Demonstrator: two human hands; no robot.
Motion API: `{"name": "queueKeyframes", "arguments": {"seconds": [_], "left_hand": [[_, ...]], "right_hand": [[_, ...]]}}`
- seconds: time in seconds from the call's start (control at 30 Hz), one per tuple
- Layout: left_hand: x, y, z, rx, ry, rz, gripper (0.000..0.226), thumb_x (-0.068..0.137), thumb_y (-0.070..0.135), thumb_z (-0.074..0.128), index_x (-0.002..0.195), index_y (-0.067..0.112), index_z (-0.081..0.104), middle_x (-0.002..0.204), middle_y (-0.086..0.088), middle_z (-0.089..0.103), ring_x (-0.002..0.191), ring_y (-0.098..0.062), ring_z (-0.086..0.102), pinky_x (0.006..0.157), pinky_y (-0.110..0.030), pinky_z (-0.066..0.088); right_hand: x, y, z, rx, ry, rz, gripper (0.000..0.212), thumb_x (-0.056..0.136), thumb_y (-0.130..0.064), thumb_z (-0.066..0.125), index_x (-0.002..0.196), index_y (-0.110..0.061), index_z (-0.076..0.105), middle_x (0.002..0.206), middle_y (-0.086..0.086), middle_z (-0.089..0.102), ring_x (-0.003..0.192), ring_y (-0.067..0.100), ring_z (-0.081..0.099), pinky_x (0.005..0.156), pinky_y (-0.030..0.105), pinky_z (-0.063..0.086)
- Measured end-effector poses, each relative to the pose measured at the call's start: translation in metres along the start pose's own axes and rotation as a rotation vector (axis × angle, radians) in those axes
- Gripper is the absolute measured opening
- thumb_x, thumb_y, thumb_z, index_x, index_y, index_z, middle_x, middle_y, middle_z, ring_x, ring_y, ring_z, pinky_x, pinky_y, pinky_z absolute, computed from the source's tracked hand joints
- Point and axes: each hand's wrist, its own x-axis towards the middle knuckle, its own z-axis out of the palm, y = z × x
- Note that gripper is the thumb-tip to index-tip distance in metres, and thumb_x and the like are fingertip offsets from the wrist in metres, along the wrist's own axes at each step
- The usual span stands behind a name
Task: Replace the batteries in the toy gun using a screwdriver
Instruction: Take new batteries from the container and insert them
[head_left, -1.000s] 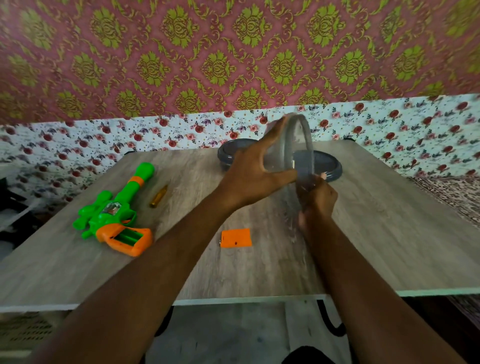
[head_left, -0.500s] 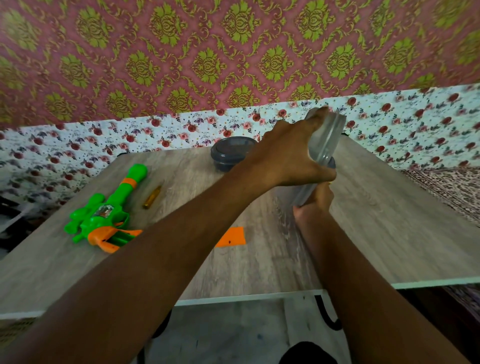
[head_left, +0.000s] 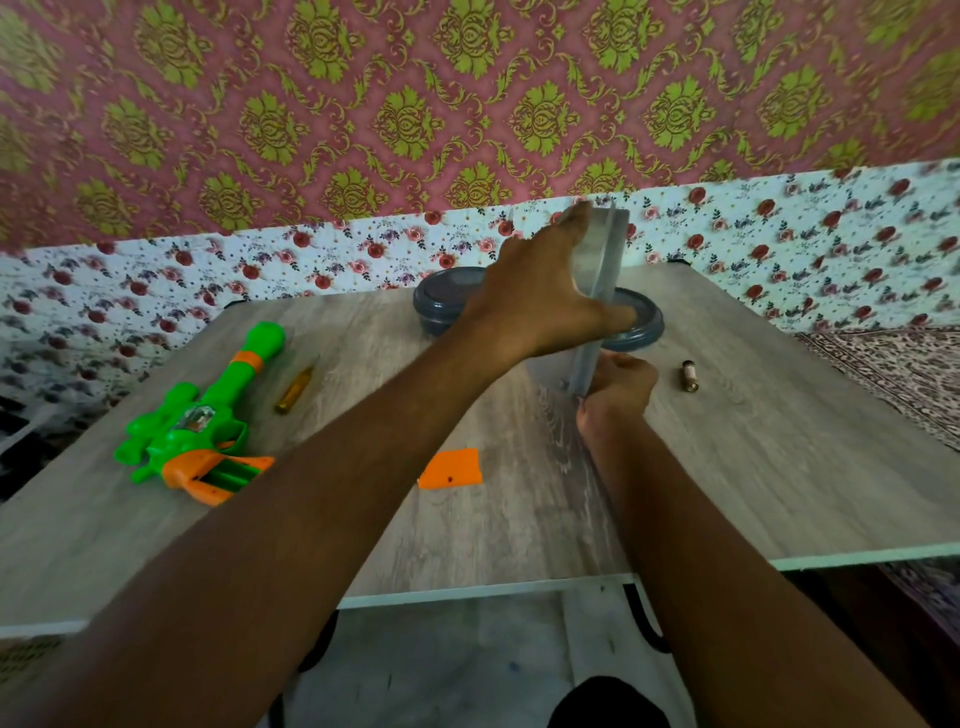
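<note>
Two grips hold a clear tub (head_left: 597, 270) tipped near the far edge of the tabletop (head_left: 753, 467): left grip (head_left: 535, 306) round its wall, right grip (head_left: 618, 387) at its lower rim. Green toy gun (head_left: 208, 421) by left edge: likely light, stiff plastic; take the orange handle.

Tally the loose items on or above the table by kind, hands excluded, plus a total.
toy gun: 1
screwdriver: 1
orange cover: 1
battery: 1
dark grey round tub or lid: 2
clear container (held, tilted): 1
Total: 7
</note>
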Motion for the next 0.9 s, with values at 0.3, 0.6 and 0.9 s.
{"name": "queueKeyframes", "arguments": {"seconds": [0.3, 0.6, 0.9], "left_hand": [[-0.018, -0.029, -0.002, -0.297, 0.19, -0.282, 0.108, 0.069, 0.046, 0.091, 0.16, 0.028, 0.034, 0.154, 0.001, 0.049, 0.122, -0.026, 0.061, 0.084, -0.048, 0.064], [-0.02, -0.041, -0.01, -0.839, 0.26, -0.534, 0.061, 0.076, 0.025, 0.087, 0.131, 0.027, 0.062, 0.122, 0.006, 0.066, 0.099, -0.026, 0.073, 0.063, -0.053, 0.064], [-0.026, -0.034, 0.016, -1.002, 0.214, -0.544, 0.03, 0.093, 0.022, 0.071, 0.122, 0.013, 0.067, 0.102, -0.002, 0.071, 0.083, -0.022, 0.076, 0.069, -0.059, 0.063]], "right_hand": [[0.003, 0.0, 0.003, -0.502, 0.262, -0.272, 0.023, 0.097, 0.008, 0.052, 0.112, 0.002, 0.067, 0.111, 0.015, 0.067, 0.103, 0.028, 0.064, 0.076, 0.026, 0.043], [0.021, -0.035, -0.043, -0.827, 0.302, -0.585, 0.026, 0.101, 0.006, 0.042, 0.116, 0.007, 0.064, 0.111, 0.014, 0.069, 0.082, 0.019, 0.057, 0.049, 0.01, 0.033], [0.053, -0.065, -0.103, -1.259, 0.174, -0.422, 0.04, 0.091, -0.033, 0.074, 0.105, 0.001, 0.059, 0.11, 0.026, 0.062, 0.093, 0.042, 0.065, 0.074, 0.043, 0.055]]}}
